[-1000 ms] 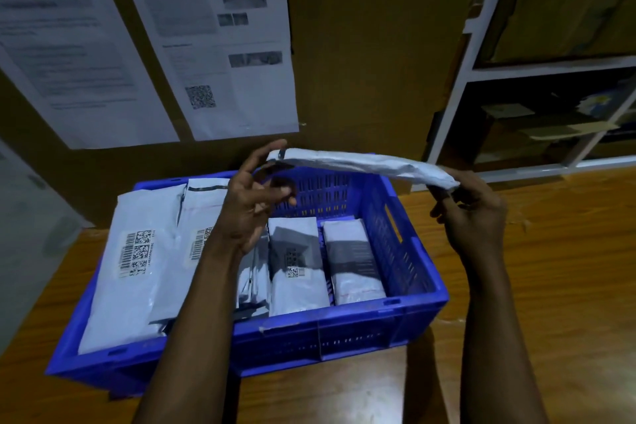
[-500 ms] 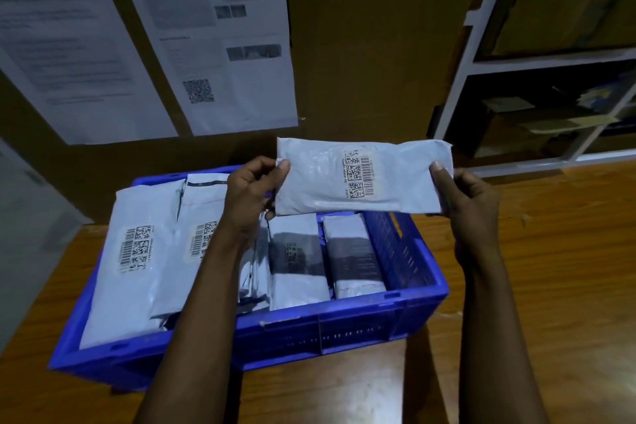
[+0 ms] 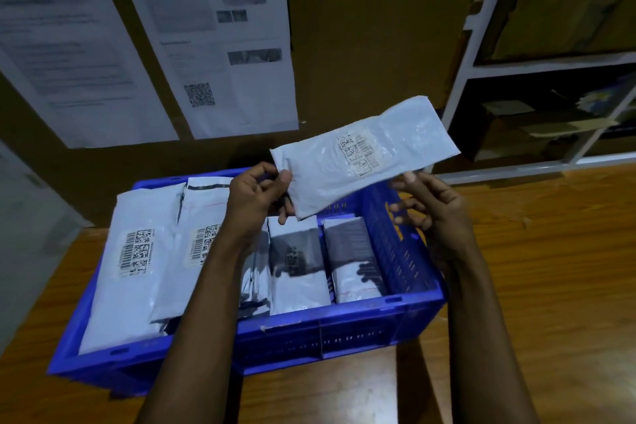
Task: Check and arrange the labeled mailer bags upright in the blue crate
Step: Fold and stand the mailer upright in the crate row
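Overhead: pinching the mailer bag (image 3: 364, 158) by its lower left corner with the left grip (image 3: 254, 203), tilted, label up, above the blue crate's (image 3: 344, 317) far side. Reaching to its lower edge with the right grip (image 3: 437, 213), fingers spread, holding nothing. Below, leaning inside: other bags (image 3: 137, 251).

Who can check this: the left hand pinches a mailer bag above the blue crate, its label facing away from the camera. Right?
Wrong on the label: the head view shows it facing the camera, codes visible. The left hand does pinch the mailer bag above the blue crate.
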`<state>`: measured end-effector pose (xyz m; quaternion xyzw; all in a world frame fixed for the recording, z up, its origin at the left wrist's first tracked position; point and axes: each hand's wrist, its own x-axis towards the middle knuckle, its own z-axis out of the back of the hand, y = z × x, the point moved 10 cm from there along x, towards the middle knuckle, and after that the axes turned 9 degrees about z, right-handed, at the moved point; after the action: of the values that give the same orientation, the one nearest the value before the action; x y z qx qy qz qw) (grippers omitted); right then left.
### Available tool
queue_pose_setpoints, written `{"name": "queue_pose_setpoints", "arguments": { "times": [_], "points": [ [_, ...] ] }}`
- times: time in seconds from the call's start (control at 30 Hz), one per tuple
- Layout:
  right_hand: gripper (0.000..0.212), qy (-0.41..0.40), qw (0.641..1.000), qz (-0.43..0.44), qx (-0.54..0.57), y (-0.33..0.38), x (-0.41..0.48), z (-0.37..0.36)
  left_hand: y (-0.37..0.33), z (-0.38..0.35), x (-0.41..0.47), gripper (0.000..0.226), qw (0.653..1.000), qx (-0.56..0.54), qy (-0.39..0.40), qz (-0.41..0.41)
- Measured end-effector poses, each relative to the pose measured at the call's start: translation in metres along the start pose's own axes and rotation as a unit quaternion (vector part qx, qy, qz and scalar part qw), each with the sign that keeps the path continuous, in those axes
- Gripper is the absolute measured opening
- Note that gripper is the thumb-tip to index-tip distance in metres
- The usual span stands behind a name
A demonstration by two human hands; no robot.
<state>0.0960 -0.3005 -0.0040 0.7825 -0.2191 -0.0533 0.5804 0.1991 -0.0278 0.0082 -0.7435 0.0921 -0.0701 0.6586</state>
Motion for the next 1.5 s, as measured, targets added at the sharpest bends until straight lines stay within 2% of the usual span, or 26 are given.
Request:
{"name": "queue_pose_setpoints", "arguments": {
  "times": [0.17, 0.3, 0.4, 0.6, 0.7, 0.77, 0.9, 1.0, 1.1, 1.17, 1.23, 1.3, 1.33, 1.47, 1.5],
  "points": [
    [0.012, -0.047, 0.999, 0.015, 0.003, -0.004, 0.005, -0.002, 0.006, -0.007, -0.006, 0.029, 0.997, 0.043, 0.061, 0.034],
    [0.007, -0.048, 0.997, 0.023, 0.052, 0.0, 0.007, -0.01, 0.014, -0.009, -0.004, 0.036, 0.993, 0.071, 0.064, 0.064],
    [0.015, -0.049, 0.997, 0.014, 0.057, 0.002, 0.01, -0.017, 0.017, -0.008, 0.002, 0.049, 0.994, 0.083, 0.035, 0.063],
    [0.014, -0.024, 1.0, -0.012, 0.0, -0.008, 0.009, -0.035, 0.017, -0.026, 0.001, 0.026, 0.99, 0.121, 0.05, 0.042],
    [0.01, 0.011, 1.0, -0.024, -0.017, -0.011, 0.003, -0.051, 0.015, -0.029, 0.0, 0.007, 0.991, 0.121, 0.05, 0.02],
    [0.006, 0.045, 0.998, -0.017, -0.041, -0.01, 0.001, -0.058, 0.014, -0.027, 0.0, 0.005, 0.991, 0.122, 0.043, 0.018],
    [0.018, 0.073, 0.987, 0.012, -0.141, 0.002, 0.018, -0.06, 0.015, -0.01, 0.002, 0.013, 0.994, 0.105, -0.021, 0.031],
    [0.008, 0.104, 0.955, -0.005, -0.279, -0.001, 0.046, -0.066, 0.015, 0.012, 0.003, 0.012, 0.992, 0.069, -0.096, 0.042],
    [0.023, 0.207, 0.895, -0.109, -0.38, -0.041, 0.056, -0.081, 0.019, 0.025, 0.004, 0.009, 0.987, 0.041, -0.142, 0.066],
    [0.024, 0.262, 0.868, -0.178, -0.383, -0.073, 0.053, -0.093, 0.021, 0.028, 0.004, 0.008, 0.984, 0.047, -0.152, 0.076],
    [0.009, 0.29, 0.842, -0.243, -0.384, -0.102, 0.045, -0.101, 0.022, 0.027, 0.004, 0.008, 0.984, 0.054, -0.15, 0.081],
    [0.027, 0.312, 0.818, -0.295, -0.382, -0.13, 0.036, -0.105, 0.023, 0.026, 0.004, 0.008, 0.983, 0.077, -0.148, 0.08],
    [0.028, 0.319, 0.811, -0.318, -0.372, -0.144, 0.03, -0.107, 0.023, 0.026, 0.004, 0.008, 0.982, 0.088, -0.149, 0.079],
    [0.01, 0.332, 0.795, -0.367, -0.351, -0.181, 0.009, -0.108, 0.02, 0.026, 0.004, 0.007, 0.98, 0.101, -0.154, 0.073],
    [0.014, 0.339, 0.79, -0.363, -0.36, -0.183, 0.007, -0.108, 0.02, 0.026, 0.004, 0.007, 0.98, 0.103, -0.154, 0.073]
  ]
}}
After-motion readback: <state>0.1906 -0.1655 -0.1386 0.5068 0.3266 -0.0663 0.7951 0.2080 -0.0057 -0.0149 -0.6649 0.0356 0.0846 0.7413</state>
